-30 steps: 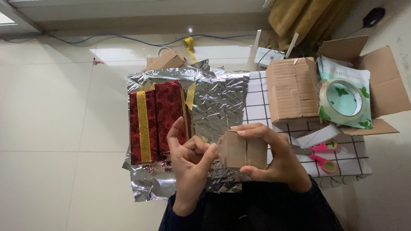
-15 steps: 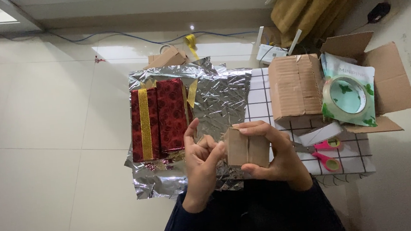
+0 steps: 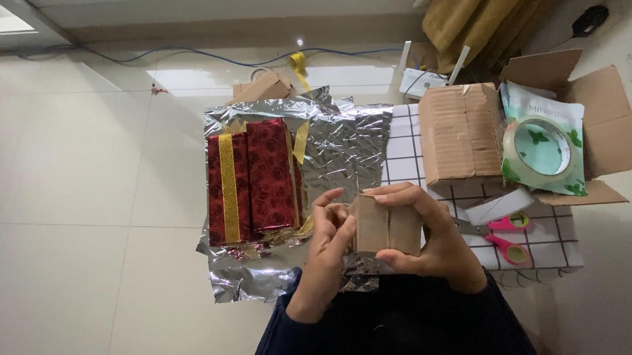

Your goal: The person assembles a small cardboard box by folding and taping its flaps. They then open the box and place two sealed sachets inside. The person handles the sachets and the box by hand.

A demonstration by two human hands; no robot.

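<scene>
Small brown cardboard box [image 3: 387,227] held upright above lap, long axis vertical. Right hand [image 3: 434,239] wrapped round it from 3 o'clock; left hand [image 3: 328,240] pressed against its 9 o'clock edge, fingers curled. Crumpled silver foil sheet [image 3: 351,141] and red-and-gold wrapped box [image 3: 252,179] seen at 11 o'clock.

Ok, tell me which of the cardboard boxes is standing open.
The big cardboard box at the far right: its flaps are spread wide. The small box between both hands and the flat-topped one beside it are closed.
</scene>
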